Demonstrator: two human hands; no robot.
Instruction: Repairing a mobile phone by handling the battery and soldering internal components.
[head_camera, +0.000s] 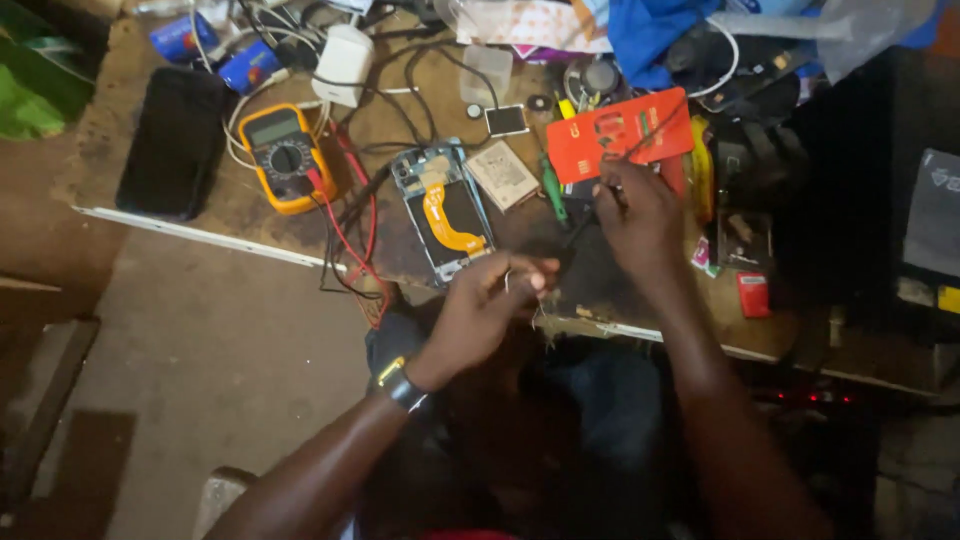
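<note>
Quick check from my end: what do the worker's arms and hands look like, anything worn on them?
Both forearms are bare, with no sleeves and no gloves in view. The left hand has a dark wristband with a small yellowish piece on it, like a watch or bracelet. The right hand shows nothing on its wrist. No rings can be made out in this dim light.

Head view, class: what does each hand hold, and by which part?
The left hand pinches something small and pale at its fingertips; what it is cannot be told. The right hand grips a thin dark tool near its upper end.
</note>
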